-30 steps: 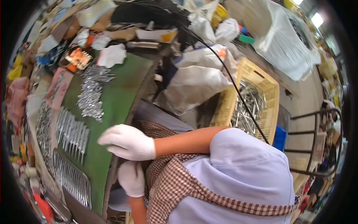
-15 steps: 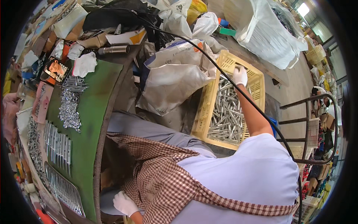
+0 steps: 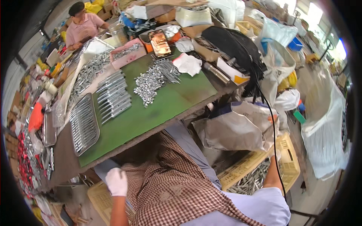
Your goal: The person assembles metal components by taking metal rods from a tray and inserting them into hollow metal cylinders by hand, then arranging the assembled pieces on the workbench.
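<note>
My left hand (image 3: 117, 181), in a white glove, is over my left thigh beside the brown checked apron (image 3: 169, 184). Its back shows, but the fingers are turned away. My right hand (image 3: 276, 154), also gloved in white, is at the far end of a yellow plastic crate (image 3: 289, 158) to my right; a black cable crosses in front and its fingers are hidden. Silver metal tubes (image 3: 249, 180) fill that crate. On the green mat (image 3: 151, 122) lie a row of flat metal pieces (image 3: 114, 94), small shiny parts (image 3: 149, 83) and long thin screws (image 3: 168, 69).
A metal tray (image 3: 97, 133) of slim rods lies at the mat's left. Beyond are a pink box (image 3: 127, 55), a lit phone (image 3: 159, 43) and a white glove (image 3: 187, 64). A woven sack (image 3: 233, 130) stands beside the crate. One person (image 3: 83, 28) sits across the table.
My view has swung left and up toward the table, bringing the tray, the mat and another person fully in. My right hand is still at the crate's far end; my left stays by my thigh.
</note>
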`<action>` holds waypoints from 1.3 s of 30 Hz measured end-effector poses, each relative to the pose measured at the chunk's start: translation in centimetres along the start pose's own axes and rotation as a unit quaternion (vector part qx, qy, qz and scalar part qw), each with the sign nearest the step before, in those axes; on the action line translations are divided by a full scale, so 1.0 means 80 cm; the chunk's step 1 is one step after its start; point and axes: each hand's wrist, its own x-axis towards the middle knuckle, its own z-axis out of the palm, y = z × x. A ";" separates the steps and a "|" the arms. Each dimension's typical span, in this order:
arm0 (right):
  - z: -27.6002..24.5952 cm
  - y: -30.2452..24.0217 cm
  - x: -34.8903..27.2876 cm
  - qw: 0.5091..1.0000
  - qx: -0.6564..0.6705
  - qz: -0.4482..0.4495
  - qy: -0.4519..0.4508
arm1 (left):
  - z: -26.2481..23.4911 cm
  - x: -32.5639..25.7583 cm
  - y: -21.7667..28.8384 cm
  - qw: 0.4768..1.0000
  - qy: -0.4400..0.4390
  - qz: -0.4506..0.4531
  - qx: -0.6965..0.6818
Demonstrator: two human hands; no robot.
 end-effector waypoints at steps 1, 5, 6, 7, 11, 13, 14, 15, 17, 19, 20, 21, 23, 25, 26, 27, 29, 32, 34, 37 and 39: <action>-0.003 -0.011 0.009 1.000 0.000 -0.008 0.003 | -0.015 -0.008 -0.008 0.995 0.048 -0.063 -0.058; -0.022 -0.070 -0.012 0.999 0.007 -0.047 0.006 | -0.069 -0.057 -0.056 0.944 0.256 -0.184 -0.100; -0.021 -0.077 -0.023 0.998 0.008 -0.055 0.007 | -0.072 -0.067 -0.064 0.931 0.242 -0.258 -0.093; -0.020 -0.076 -0.025 0.998 0.010 -0.062 0.008 | -0.063 -0.078 -0.082 0.930 0.244 -0.261 -0.091; -0.008 -0.055 0.003 0.996 0.017 -0.089 0.018 | -0.039 -0.090 -0.095 0.933 0.248 -0.259 -0.007; 0.027 -0.010 -0.003 0.994 0.017 -0.104 0.025 | -0.049 -0.069 -0.042 0.958 0.246 -0.142 -0.029; 0.022 -0.009 0.001 0.993 0.018 -0.109 0.028 | -0.040 -0.060 -0.030 0.966 0.238 -0.092 -0.036; 0.022 -0.007 0.009 0.993 0.018 -0.115 0.032 | -0.029 -0.051 -0.019 0.971 0.231 -0.043 -0.043; 0.031 -0.007 0.019 0.991 0.021 -0.126 0.037 | -0.012 -0.038 0.014 0.976 0.205 0.051 -0.061; 0.018 -0.051 0.015 0.989 0.026 -0.140 0.040 | 0.003 -0.025 0.039 0.972 0.157 0.138 -0.110; 0.027 -0.042 0.009 0.989 0.028 -0.143 0.041 | 0.011 -0.017 0.049 0.971 0.129 0.160 -0.125; 0.031 -0.043 0.003 0.987 0.033 -0.149 0.045 | 0.013 -0.013 0.059 0.970 0.100 0.185 -0.120; 0.041 -0.034 -0.004 0.985 0.038 -0.160 0.050 | 0.017 0.008 0.084 0.960 0.018 0.237 -0.149; 0.042 -0.042 -0.001 0.983 0.040 -0.170 0.050 | 0.020 0.028 0.119 0.949 -0.050 0.274 -0.149; 0.037 -0.040 0.002 0.982 0.041 -0.175 0.051 | 0.028 0.036 0.130 0.942 -0.059 0.302 -0.132; 0.037 -0.048 0.004 0.981 0.042 -0.180 0.053 | 0.044 0.043 0.131 0.936 -0.094 0.319 -0.117; 0.035 -0.033 0.019 0.978 0.047 -0.194 0.061 | 0.077 0.053 0.129 0.920 -0.118 0.365 -0.074; 0.037 -0.013 0.043 0.975 0.050 -0.206 0.068 | 0.038 0.037 0.155 0.945 -0.046 0.304 -0.108; 0.050 -0.010 0.039 0.972 0.055 -0.218 0.067 | 0.021 0.030 0.167 0.931 0.014 0.324 -0.167; 0.067 0.012 0.040 0.969 0.061 -0.229 0.068 | 0.012 0.035 0.192 0.868 0.052 0.396 -0.296; 0.067 -0.004 0.049 0.966 0.062 -0.242 0.071 | 0.028 0.031 0.192 0.846 0.040 0.411 -0.337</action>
